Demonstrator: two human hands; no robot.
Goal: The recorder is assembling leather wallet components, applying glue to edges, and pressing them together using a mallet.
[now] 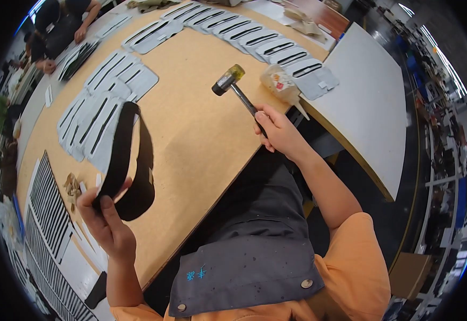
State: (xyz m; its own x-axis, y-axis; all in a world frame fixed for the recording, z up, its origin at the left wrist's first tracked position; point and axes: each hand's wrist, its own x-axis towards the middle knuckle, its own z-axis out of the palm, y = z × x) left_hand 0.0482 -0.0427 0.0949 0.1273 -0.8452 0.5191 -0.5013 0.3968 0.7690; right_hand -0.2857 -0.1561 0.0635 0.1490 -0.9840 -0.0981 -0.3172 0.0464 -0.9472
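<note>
My left hand [111, 231] is closed on one end of a black strip [117, 152] of flexible material, pinching it between thumb and fingers. The strip bends into a tall loop above the wooden tabletop [182, 144]. My right hand [279, 131] grips the dark handle of a mallet [237, 92] near the table's edge. One face of the mallet's head is clear yellow, the other black. Beyond that hand lies a translucent squeeze bottle [279, 84] with a pointed nozzle. Overlapping light grey panels [105, 115] with black-edged slots lie beyond my left hand.
More slotted grey panels [244, 36] line the table's far side. Striped black-and-white sheets [46, 206] and a crumpled tan scrap [72, 187] are at the left. A white tabletop [362, 91] adjoins on the right. Another person [62, 29] works at the far left.
</note>
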